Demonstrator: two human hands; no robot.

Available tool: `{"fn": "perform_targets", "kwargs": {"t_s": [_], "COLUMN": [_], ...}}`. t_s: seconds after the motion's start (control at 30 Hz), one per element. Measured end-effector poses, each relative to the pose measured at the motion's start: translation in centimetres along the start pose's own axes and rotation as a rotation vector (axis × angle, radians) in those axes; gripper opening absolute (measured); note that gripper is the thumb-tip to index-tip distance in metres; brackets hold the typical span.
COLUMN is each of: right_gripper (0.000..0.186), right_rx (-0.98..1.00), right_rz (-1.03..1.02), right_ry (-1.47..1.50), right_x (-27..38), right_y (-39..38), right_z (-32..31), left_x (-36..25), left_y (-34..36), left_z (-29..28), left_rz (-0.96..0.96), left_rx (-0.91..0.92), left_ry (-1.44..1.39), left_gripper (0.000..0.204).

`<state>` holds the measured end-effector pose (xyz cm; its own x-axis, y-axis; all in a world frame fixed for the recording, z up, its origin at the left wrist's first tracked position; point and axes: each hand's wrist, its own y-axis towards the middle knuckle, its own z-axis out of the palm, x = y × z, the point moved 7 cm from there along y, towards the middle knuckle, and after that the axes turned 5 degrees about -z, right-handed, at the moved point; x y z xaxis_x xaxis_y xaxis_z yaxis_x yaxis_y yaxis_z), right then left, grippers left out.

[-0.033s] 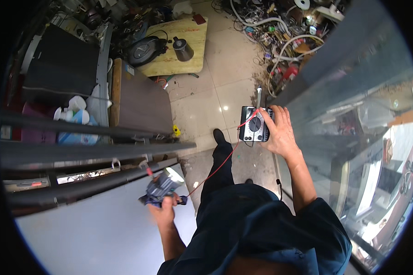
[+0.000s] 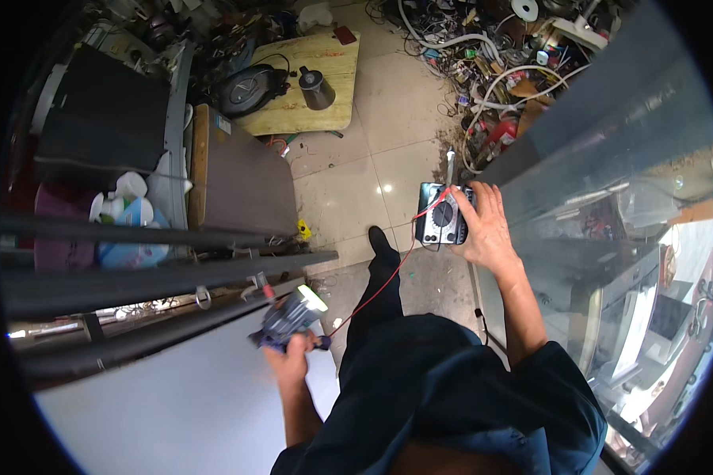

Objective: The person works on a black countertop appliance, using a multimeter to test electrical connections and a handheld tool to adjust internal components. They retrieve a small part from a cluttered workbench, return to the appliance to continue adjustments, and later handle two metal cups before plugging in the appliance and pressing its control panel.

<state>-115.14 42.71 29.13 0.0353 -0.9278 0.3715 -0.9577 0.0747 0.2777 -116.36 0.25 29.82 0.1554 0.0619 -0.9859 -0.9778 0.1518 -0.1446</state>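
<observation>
My right hand (image 2: 487, 226) grips a black-and-silver analog multimeter (image 2: 441, 223), thumb across its face, along with a slim pale metal tool (image 2: 450, 166) pointing away from me. A red lead (image 2: 380, 289) runs from the meter down toward my left side. My left hand (image 2: 291, 352) is closed around a blurred dark mechanical part (image 2: 285, 321) with a bright top, beside a dark blue item at its base; exactly what it is cannot be made out. Both hands are apart, on either side of my legs.
Dark metal rails (image 2: 166, 261) and a pale panel (image 2: 174, 404) lie at left; a glass panel (image 2: 610, 277) stands at right. Ahead are a low wooden table (image 2: 333, 55) with a metal pitcher (image 2: 317, 91), a brown box (image 2: 238, 182) and heaps of cables (image 2: 483, 71) on the tiled floor (image 2: 341, 182).
My left hand and the part it holds have shifted slightly to the right. The multimeter in my right hand has moved very slightly right.
</observation>
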Motion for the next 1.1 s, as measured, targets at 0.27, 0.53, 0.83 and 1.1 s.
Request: {"fn": "perform_targets", "kwargs": {"t_s": [0.27,0.53,0.83,1.1], "right_gripper": [0.113,0.116,0.112,0.128], "right_rx": [-0.012,0.040,0.182,0.350], "right_rz": [0.085,0.112,-0.206,-0.667], "right_ry": [-0.107,-0.062,0.067,0.240], "right_x": [-5.6,-15.4,-27.6,-29.7], "right_y": [18.5,35.0,57.9,74.9], "right_z": [-1.8,-0.1,3.1,6.3], "left_x": [-3.3,-6.0,-3.7,-5.9], "left_y": [26.1,42.4,56.4,66.1], "left_z": [13.4,21.3,30.4,37.0], "left_rz": [-0.173,-0.272,-0.337,-0.353], "left_rx": [0.339,0.308,-0.101,-0.373], "left_ry": [-0.286,-0.481,-0.636,-0.823], "left_gripper": [0.034,0.061,0.052,0.040]}}
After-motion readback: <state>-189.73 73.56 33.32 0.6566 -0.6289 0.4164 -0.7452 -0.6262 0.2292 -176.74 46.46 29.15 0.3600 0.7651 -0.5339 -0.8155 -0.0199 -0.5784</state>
